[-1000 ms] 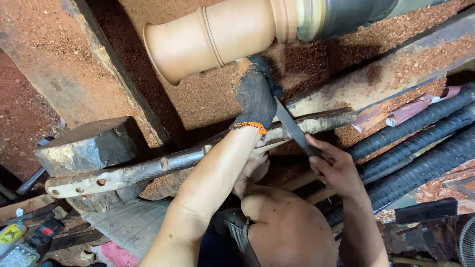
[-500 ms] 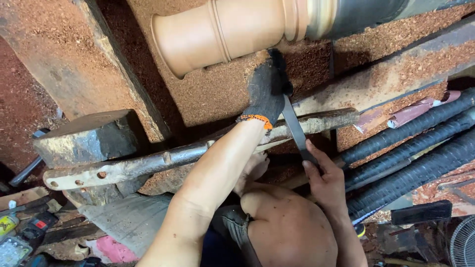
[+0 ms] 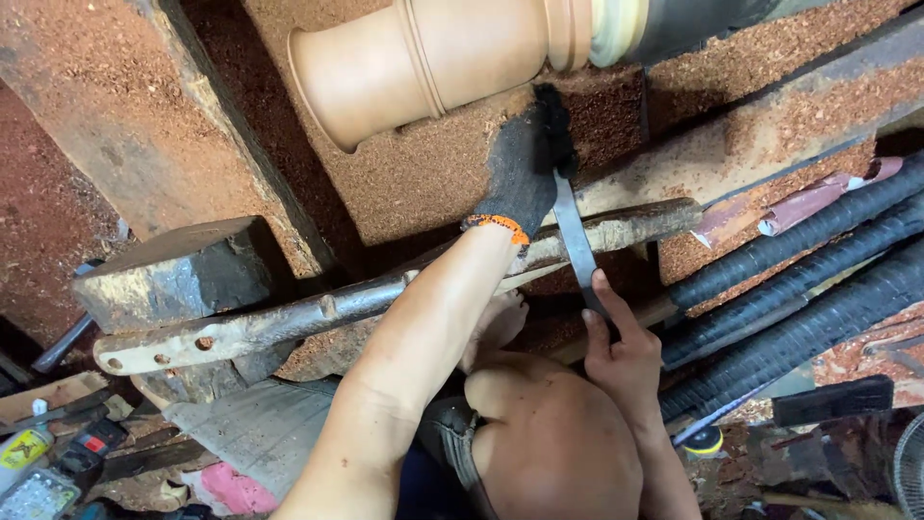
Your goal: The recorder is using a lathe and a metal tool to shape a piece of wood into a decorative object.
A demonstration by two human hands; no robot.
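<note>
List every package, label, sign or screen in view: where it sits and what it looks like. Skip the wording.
Small bottle: bottom-left corner, yellow label with dark print, white cap.
Clear packet: just below the bottle, see-through, filled with small pale pieces.
Dark flat case: beside the bottle, with a small red patch.
No signs or screens.

The chisel (image 3: 575, 241) tip hides behind the gloved left hand (image 3: 525, 169).

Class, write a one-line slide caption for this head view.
Gloved left hand and bare right hand hold a flat blade near a turned wooden piece.
</note>
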